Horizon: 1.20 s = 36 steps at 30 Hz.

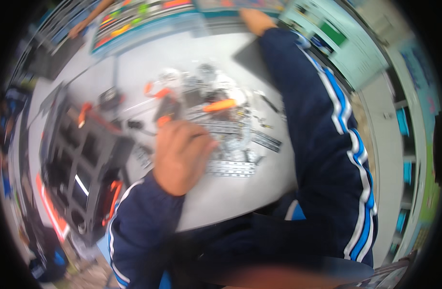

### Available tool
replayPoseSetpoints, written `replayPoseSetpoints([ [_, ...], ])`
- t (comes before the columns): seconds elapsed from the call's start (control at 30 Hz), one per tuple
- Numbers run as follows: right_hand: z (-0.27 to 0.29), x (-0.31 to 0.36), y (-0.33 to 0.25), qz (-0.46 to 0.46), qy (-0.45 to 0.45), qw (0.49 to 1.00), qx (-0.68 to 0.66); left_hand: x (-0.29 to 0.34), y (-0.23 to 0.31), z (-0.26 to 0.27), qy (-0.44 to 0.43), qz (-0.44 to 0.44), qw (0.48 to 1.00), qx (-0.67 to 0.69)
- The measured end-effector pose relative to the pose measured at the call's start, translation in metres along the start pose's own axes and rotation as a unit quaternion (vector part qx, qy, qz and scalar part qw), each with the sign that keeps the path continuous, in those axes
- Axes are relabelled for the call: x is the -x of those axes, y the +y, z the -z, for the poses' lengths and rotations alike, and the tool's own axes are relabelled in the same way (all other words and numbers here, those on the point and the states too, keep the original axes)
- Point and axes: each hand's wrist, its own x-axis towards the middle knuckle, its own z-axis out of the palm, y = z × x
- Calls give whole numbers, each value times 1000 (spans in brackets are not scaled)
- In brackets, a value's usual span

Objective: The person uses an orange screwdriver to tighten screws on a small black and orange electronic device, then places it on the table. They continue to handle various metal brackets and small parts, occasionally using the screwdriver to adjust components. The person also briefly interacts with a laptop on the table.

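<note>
My left hand (180, 154) hovers at the near left of a pile of small parts, its fingers curled and blurred; what they hold, if anything, is hidden. Just beyond it lies a dark and orange tool (167, 110), smeared by motion. My right arm stretches far forward, and my right hand (257, 21) is at the edge of a parts tray (221, 20) at the back; its fingers cannot be made out. In the pile are an orange-handled piece (221, 105), perforated metal strips (230, 168), a dark slotted strip (266, 141) and clear plastic bags (230, 144).
A large black open tool case (83, 164) with orange latches stands at the left. Behind the pile is a divided organizer box (148, 31) of colourful parts. A dark flat panel (254, 60) lies below my right forearm. Another person's hand (77, 30) shows at the far left.
</note>
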Motion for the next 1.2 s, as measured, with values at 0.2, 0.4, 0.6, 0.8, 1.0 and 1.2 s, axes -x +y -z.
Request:
replayPoseSetpoints([
  [0.2,0,-5,24,-23,-40,997,-58,12,-11,-12,68,-45,997,6],
  [0.4,8,-13,45,-16,-111,992,-54,12,-14,-19,103,-45,994,-10],
  [0.6,104,-20,17,36,-81,994,-62,11,-21,-22,116,-61,991,-6],
  [0.8,218,32,-80,134,-4,989,-59,9,-26,-17,148,-67,986,-27],
  [1.0,281,124,-176,218,37,975,20,3,-28,-5,166,-77,982,-39],
  [1.2,316,194,-208,209,64,975,34,3,-27,1,161,-45,983,-78],
])
